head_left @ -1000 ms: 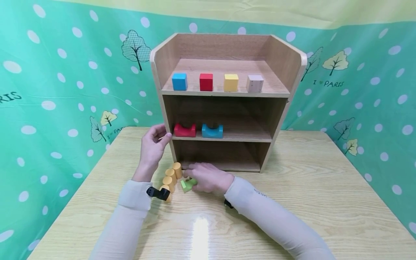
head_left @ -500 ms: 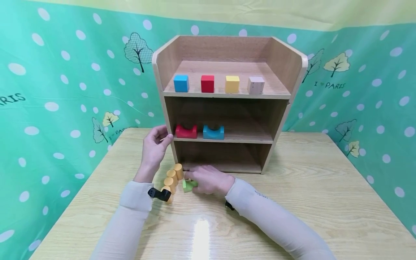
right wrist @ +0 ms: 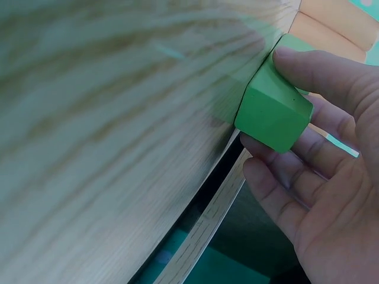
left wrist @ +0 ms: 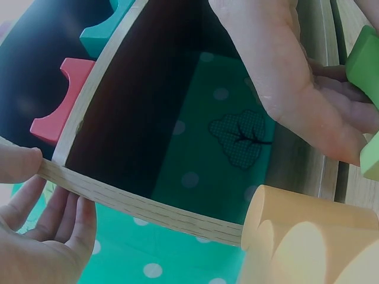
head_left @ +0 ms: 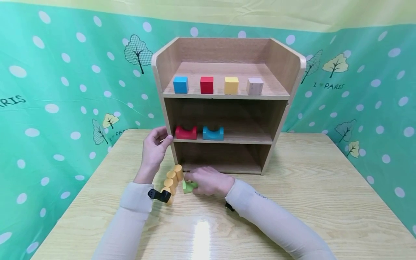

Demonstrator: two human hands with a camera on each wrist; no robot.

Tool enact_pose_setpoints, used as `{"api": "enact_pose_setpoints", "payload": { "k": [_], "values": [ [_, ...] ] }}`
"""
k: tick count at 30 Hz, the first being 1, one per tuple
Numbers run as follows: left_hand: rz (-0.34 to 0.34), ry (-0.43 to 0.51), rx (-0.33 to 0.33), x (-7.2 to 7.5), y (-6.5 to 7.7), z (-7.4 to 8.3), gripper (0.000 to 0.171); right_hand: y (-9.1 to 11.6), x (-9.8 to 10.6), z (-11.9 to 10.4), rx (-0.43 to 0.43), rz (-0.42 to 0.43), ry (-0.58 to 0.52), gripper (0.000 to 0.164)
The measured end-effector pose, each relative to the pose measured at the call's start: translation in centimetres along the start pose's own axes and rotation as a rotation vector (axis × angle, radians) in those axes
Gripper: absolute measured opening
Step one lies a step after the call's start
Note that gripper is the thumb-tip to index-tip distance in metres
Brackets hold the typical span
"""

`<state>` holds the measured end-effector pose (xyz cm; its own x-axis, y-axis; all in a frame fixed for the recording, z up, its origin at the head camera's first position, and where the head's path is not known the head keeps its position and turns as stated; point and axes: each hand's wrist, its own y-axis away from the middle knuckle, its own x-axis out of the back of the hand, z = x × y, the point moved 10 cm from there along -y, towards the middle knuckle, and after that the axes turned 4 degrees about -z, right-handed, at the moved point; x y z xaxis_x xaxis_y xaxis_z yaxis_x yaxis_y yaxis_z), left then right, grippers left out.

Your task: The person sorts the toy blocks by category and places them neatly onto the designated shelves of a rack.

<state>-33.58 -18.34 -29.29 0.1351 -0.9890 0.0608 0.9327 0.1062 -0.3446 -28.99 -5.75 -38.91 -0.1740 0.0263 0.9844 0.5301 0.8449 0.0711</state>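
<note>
My left hand (head_left: 152, 153) grips the front edge of the left side panel of a small wooden shelf (head_left: 224, 50). In the left wrist view its thumb lies on one face of the panel and its fingers on the other. Low in front of the shelf, my right hand (head_left: 209, 181) holds a green arch block (head_left: 188, 187) on the table. The right wrist view has the thumb on one side of the green block (right wrist: 275, 112) and fingers on the other. On the middle shelf sit a red arch block (head_left: 186, 133) and a blue arch block (head_left: 213, 134).
A slanting row of several light wooden cylinders (head_left: 169, 183) stands left of the green block, partly behind the left wrist camera. The top shelf bears a blue cube (head_left: 180, 85), a red cube (head_left: 206, 85), a yellow cube (head_left: 231, 86) and a pale cube (head_left: 255, 86).
The green block has turned slightly on the table under my right hand, whose fingers have drawn closer round it. My left hand keeps its place on the panel; the head view has shifted slightly.
</note>
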Motion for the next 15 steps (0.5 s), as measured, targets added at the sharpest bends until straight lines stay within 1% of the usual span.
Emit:
{"api": "enact_pose_setpoints", "payload": {
  "k": [8,15],
  "values": [
    [0.005,0.02,-0.024,-0.02,0.01,0.14,0.034,-0.1,-0.06,-0.01,0.008,0.004,0.001,0.036],
    [0.008,0.023,-0.015,0.02,-0.05,0.02,0.034,0.09,0.21,-0.14,0.015,0.021,0.006,0.035]
  ]
}}
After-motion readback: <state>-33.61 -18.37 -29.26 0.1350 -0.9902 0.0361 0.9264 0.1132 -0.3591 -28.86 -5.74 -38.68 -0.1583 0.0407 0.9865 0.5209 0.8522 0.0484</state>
